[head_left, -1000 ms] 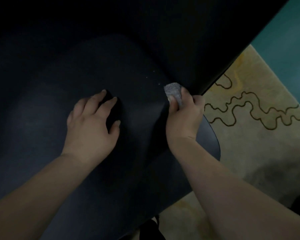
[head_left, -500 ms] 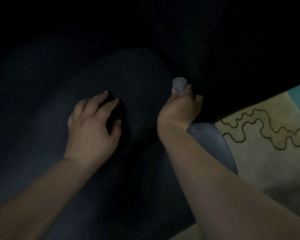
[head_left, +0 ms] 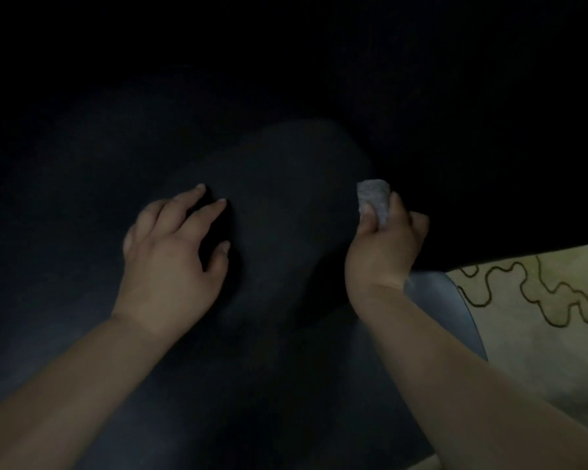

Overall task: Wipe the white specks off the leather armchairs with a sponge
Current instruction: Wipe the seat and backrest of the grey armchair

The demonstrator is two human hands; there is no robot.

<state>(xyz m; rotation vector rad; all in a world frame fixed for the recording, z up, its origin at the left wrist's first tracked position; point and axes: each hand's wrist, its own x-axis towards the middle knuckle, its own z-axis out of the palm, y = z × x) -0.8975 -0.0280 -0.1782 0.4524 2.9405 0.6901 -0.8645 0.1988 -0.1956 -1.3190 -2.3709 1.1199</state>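
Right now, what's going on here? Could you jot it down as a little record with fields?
Setting: dark leather armchair, dimly lit
Left hand: rests on the seat, fingers spread, holds nothing
Right hand: grips a small grey sponge at the seat's right edge
White specks: none visible in this dark, blurred picture
Floor: pale rug with dark wavy lines, at right
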